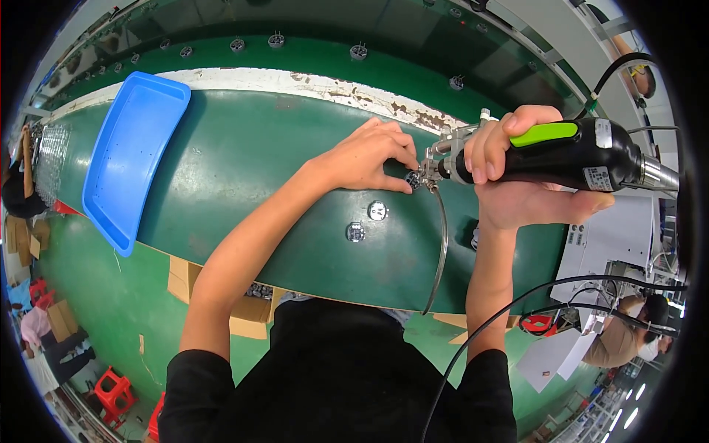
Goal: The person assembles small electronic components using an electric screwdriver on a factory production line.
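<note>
My right hand (509, 199) is wrapped round a black electric screwdriver (583, 159) with a bright green lever, held almost level. A metal feed head (439, 159) at its tip meets a small round metal-and-black part (413, 179). My left hand (365, 156) pinches that part between thumb and fingers against the green bench; the exact contact with the bit is hidden. Closer to me lie two similar round parts, an upper one (377, 210) and a lower one (355, 232). Another small part (475, 238) shows partly behind my right forearm.
A blue tray (134, 166) rests at the bench's left end. Beyond a chipped white ledge (295, 80), several round parts (276, 40) sit on a green belt. A clear hose (443, 255) curves down from the screwdriver head; a black cable (509, 310) crosses my right arm.
</note>
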`<state>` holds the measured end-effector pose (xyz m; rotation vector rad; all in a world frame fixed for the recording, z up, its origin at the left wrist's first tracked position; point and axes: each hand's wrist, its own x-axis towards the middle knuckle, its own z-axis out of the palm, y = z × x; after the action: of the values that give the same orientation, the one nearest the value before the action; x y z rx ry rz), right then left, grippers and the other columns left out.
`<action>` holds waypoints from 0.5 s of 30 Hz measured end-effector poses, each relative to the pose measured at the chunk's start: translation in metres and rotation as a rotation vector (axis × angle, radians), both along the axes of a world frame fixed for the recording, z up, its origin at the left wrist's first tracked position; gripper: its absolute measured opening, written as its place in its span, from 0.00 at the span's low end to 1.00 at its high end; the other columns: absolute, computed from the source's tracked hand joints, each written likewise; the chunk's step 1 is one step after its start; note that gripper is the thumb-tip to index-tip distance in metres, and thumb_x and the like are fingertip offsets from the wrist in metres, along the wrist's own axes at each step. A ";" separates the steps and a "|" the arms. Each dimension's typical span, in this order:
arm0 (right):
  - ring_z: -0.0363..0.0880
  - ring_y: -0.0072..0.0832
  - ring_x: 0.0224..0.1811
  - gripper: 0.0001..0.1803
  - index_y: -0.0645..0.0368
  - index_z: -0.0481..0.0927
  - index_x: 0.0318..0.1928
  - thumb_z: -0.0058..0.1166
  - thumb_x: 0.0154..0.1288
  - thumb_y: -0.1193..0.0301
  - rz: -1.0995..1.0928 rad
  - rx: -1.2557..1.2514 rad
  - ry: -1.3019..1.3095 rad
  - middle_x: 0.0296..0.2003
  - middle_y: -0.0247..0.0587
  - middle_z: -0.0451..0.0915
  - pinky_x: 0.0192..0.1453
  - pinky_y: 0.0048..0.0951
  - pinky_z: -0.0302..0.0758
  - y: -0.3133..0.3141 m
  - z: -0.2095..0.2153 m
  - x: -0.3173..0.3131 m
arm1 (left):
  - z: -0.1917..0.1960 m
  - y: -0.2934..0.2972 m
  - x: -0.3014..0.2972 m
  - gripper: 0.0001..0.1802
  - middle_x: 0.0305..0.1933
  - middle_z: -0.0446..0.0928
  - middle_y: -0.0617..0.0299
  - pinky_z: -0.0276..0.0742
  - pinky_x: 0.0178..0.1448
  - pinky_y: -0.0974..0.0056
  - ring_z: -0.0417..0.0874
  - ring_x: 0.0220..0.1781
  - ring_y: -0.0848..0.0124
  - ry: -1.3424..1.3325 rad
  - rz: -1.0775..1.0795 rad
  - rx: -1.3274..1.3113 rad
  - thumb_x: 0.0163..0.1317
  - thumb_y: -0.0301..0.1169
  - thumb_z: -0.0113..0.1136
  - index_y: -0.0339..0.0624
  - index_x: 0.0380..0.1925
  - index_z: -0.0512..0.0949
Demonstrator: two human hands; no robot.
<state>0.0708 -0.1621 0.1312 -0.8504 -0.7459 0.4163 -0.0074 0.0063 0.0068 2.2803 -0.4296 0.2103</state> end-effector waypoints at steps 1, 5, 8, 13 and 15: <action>0.65 0.24 0.11 0.63 0.63 0.74 0.40 0.32 0.45 0.08 0.002 -0.002 0.003 0.14 0.33 0.69 0.19 0.26 0.64 0.000 -0.001 0.001 | 0.000 0.000 0.000 0.19 0.45 0.82 0.71 0.65 0.65 0.59 0.77 0.53 0.68 0.008 0.004 0.007 0.54 0.45 0.79 0.47 0.42 0.90; 0.66 0.24 0.12 0.63 0.63 0.75 0.40 0.32 0.45 0.08 -0.006 0.007 -0.036 0.14 0.33 0.69 0.19 0.26 0.64 0.001 -0.003 0.003 | 0.000 0.000 0.001 0.19 0.45 0.82 0.70 0.65 0.64 0.59 0.77 0.53 0.68 0.004 0.005 0.006 0.54 0.45 0.79 0.46 0.41 0.89; 0.66 0.24 0.12 0.63 0.64 0.75 0.41 0.33 0.45 0.08 -0.017 0.005 -0.015 0.15 0.33 0.69 0.19 0.26 0.64 0.003 -0.004 0.002 | -0.001 0.000 0.000 0.18 0.44 0.82 0.70 0.64 0.64 0.59 0.77 0.53 0.68 0.009 0.012 0.012 0.54 0.45 0.78 0.46 0.40 0.89; 0.65 0.24 0.11 0.63 0.64 0.74 0.40 0.34 0.44 0.08 -0.021 0.004 -0.036 0.15 0.33 0.68 0.18 0.26 0.63 0.005 -0.006 0.003 | -0.002 0.000 -0.001 0.17 0.45 0.81 0.70 0.64 0.63 0.58 0.77 0.53 0.67 -0.007 0.007 -0.012 0.53 0.42 0.78 0.43 0.36 0.86; 0.63 0.24 0.11 0.62 0.63 0.73 0.38 0.36 0.43 0.08 0.014 -0.028 -0.025 0.14 0.34 0.67 0.17 0.26 0.61 0.007 -0.004 0.002 | -0.003 0.000 -0.001 0.17 0.44 0.80 0.70 0.64 0.62 0.58 0.77 0.53 0.67 -0.003 0.008 -0.012 0.53 0.42 0.78 0.43 0.36 0.85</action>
<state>0.0732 -0.1555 0.1272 -0.8783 -0.7707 0.4304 -0.0083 0.0062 0.0041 2.2703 -0.4194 0.2200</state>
